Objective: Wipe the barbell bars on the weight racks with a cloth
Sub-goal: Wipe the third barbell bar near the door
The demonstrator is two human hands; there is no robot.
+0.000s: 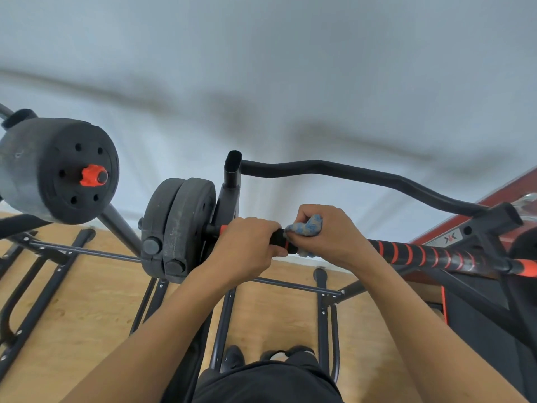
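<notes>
A black barbell bar [421,254] with orange spiral stripes lies across the rack from centre to the right edge. My left hand [247,245] grips the bar near its left end, beside the black weight plates [180,225]. Right next to it, my right hand [328,234] holds a blue-grey cloth [308,226] wrapped against the bar. The two hands nearly touch.
A second barbell end with black plates and an orange collar [93,175] sits at the left. A curved black rack handle [363,174] runs behind the bar. Black rack legs [223,324] stand on the wooden floor [87,301]. A red-and-black bench [476,324] is at the right.
</notes>
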